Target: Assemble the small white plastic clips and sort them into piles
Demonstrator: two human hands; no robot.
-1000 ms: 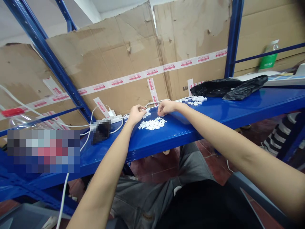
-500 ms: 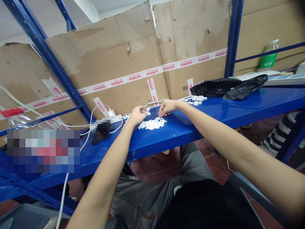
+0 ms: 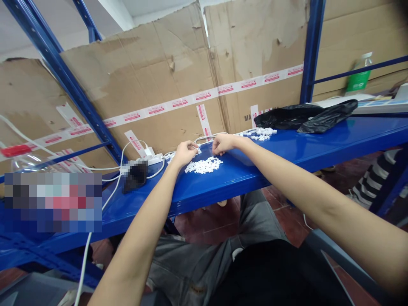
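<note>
**Left hand and right hand at a heap of small white plastic pieces**

Both hands are bare and rest at the far edge of the heap, fingers curled inward. The left fingertips pinch toward a small cluster of white pieces, but I cannot tell whether they hold one. The right hand hangs loosely curled, with nothing visible in it, though its fingers hide part of the view.

The heap lies between the hands and just toward the person, on the blue steel shelf. Its long axis runs roughly left to right along the shelf. The left hand is slightly nearer, just beside the heap's left end.

Farther right, a second scatter of white pieces lies near a crumpled black plastic bag. To the left are a white power strip, white cables, and a pixelated dark object.

Behind the shelf stand worn cardboard cartons, sealed with white tape printed in red, too small to read. One carton shows the letters "MA", the rest hidden. A bottle with a green label stands back at right, its writing illegible.
</note>
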